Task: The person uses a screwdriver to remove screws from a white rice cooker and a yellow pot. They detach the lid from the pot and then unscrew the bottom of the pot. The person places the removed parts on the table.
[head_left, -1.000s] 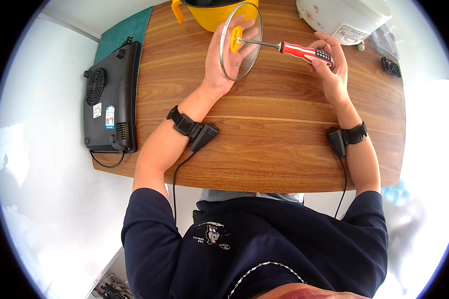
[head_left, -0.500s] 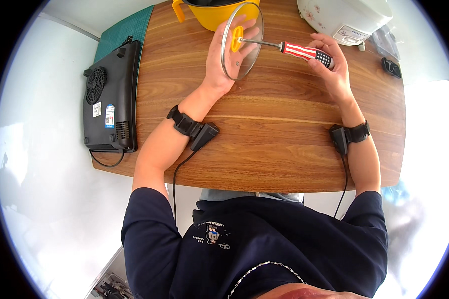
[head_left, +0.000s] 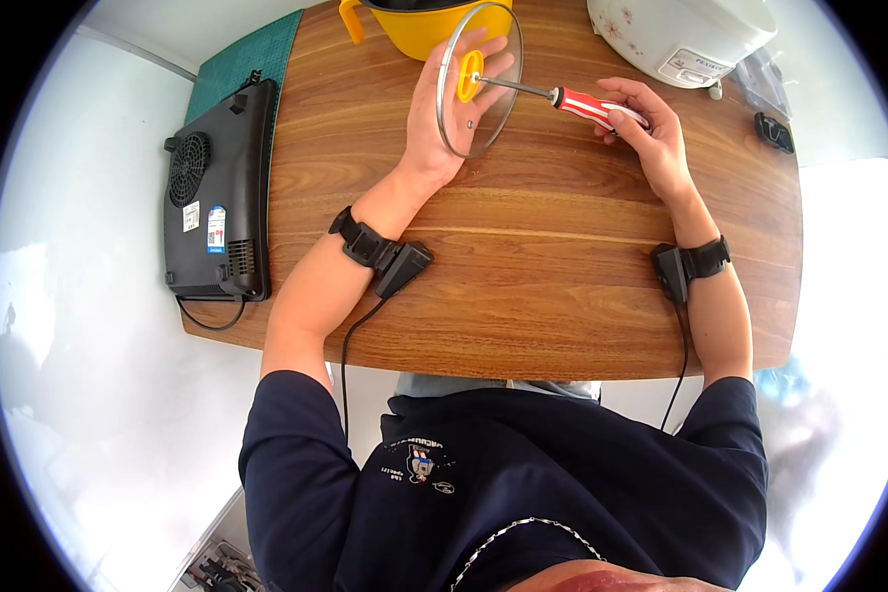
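Note:
A round glass lid (head_left: pixel 499 111) with a metal rim stands on edge above the table. My left hand (head_left: pixel 430 123) is behind it, palm against the glass, with its fingers around the yellow knob (head_left: pixel 466 79) at the lid's centre. How the fingertips grip the knob is partly hidden. In my right hand (head_left: pixel 659 133) is a screwdriver (head_left: pixel 584 103) with a red and white striped handle, thumb and fingers closed around the handle. Its metal shaft points left, and the tip meets the middle of the knob.
Behind the lid stands a yellow pot (head_left: pixel 429 32) with a side handle. A white rice cooker (head_left: pixel 661 44) is at the back right, near a small black object (head_left: pixel 774 132). Along the left edge of the wooden table (head_left: pixel 523 266) lies a black appliance (head_left: pixel 217 187), by a green cutting mat (head_left: pixel 229 61).
The screwdriver handle has turned, so stripes now show where the starry part was. My right fingers have shifted around it. The lid and my left hand stay nearly still.

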Demonstrator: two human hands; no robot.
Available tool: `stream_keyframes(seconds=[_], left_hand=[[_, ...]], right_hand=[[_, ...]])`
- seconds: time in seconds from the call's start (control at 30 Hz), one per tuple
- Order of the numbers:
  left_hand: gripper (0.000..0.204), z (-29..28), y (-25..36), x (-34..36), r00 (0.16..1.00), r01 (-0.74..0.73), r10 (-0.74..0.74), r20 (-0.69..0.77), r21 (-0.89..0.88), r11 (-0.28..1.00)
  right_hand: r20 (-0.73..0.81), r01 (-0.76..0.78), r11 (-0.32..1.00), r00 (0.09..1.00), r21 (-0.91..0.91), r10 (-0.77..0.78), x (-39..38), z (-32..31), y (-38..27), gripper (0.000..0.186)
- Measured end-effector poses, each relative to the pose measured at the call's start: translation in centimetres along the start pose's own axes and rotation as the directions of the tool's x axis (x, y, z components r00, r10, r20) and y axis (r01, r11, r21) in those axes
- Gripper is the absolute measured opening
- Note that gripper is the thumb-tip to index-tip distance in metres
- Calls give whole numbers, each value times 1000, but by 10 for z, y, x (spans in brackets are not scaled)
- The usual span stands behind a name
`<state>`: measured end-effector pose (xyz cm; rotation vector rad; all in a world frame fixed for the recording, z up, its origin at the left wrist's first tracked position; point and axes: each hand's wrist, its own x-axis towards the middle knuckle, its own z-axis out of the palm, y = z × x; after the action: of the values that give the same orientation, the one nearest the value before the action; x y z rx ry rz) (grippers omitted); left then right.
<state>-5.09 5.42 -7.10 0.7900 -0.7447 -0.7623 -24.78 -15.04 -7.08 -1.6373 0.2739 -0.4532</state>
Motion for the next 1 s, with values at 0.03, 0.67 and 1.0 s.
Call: stream_keyframes(seconds=[0.03, 0.67, 1.0], left_hand=[[51, 0, 0, 0, 1000, 1, -1, -2, -4, 1000], [59, -3, -4, 2, 999, -13, 16, -49, 68, 998], [55, -5, -5, 3, 999, -9, 11, -44, 34, 999]], right_hand=[[-1, -3, 1000, 1000, 11, 3, 0, 0, 0, 36], [-42, 30, 998, 999, 55, -28, 2, -7, 9, 29], [-21, 68, 956, 997, -285, -78, 7, -38, 3, 24]])
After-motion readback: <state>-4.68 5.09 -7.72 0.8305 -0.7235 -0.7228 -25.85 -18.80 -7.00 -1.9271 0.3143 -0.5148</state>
